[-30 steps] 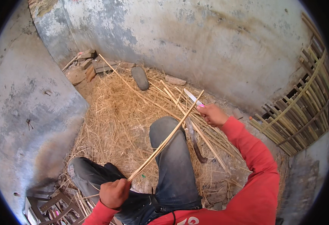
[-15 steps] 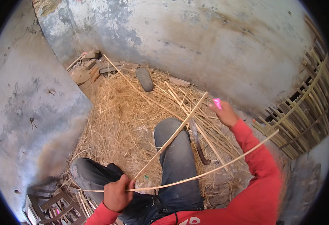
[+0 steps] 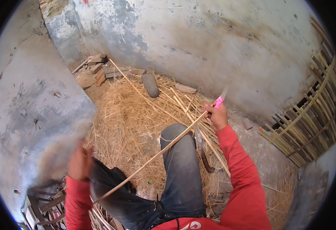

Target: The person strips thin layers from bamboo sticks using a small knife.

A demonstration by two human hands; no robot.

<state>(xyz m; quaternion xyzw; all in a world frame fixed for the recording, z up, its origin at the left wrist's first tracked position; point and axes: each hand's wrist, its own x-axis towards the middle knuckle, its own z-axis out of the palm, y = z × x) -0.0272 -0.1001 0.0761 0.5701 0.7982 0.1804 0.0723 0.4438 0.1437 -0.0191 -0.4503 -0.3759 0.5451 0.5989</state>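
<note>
My right hand [image 3: 217,115] is closed around a small knife with a pink handle [image 3: 219,102], its pale blade pointing up and away. The same hand pinches the upper end of a long bamboo strip [image 3: 157,154]. The strip slants down to the left across my raised knee and ends near my other thigh. My left hand [image 3: 80,161] is off the strip, lifted beside my left thigh. Motion smears it, but its fingers look apart and nothing shows in them.
Straw and shavings [image 3: 118,122] cover the floor, with a bundle of bamboo strips [image 3: 183,103] and a grey stone [image 3: 150,85] on top. A curved sickle-like tool [image 3: 204,153] lies beside my right knee. A slatted bamboo basket [image 3: 306,119] leans at right; bricks [image 3: 99,69] lie by the wall.
My left hand has let go of the strips and moved left and up. My right hand has come inward and taken the strip's upper end. The thin curved strip is gone from my lap.
</note>
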